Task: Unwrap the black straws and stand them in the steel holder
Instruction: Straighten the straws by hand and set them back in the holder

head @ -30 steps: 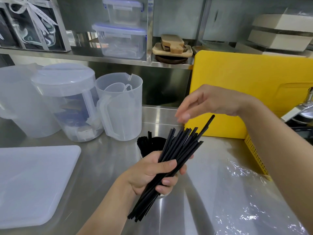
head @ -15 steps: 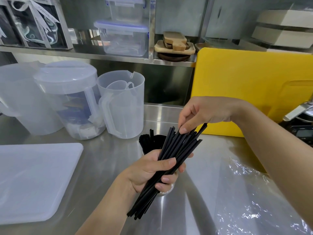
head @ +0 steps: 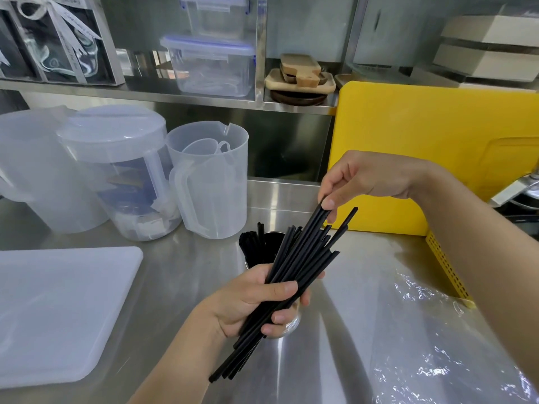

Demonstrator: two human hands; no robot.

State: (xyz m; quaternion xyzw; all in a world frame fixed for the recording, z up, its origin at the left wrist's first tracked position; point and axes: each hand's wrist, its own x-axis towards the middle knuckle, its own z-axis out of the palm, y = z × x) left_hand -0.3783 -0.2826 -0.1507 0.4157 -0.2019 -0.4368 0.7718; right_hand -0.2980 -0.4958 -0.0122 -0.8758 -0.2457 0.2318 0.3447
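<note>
Now, right hand (head: pixel 374 176) pinching black straws (head: pixel 303 247), tips seemingly drawn higher

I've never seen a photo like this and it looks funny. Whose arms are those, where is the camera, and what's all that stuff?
There's no machine here: these are a person's two arms. The picture comes from a camera worn on their head, looking down at their hands. The left hand grips a bunch of black straws. The right hand pinches the tips of a few of them. Just behind the left hand stands the steel holder, with other straws inside. Underneath is a shiny steel counter. On it lie a white board on the left and crinkly clear wrap on the right. Clear jugs and a yellow board stand at the back.
</note>
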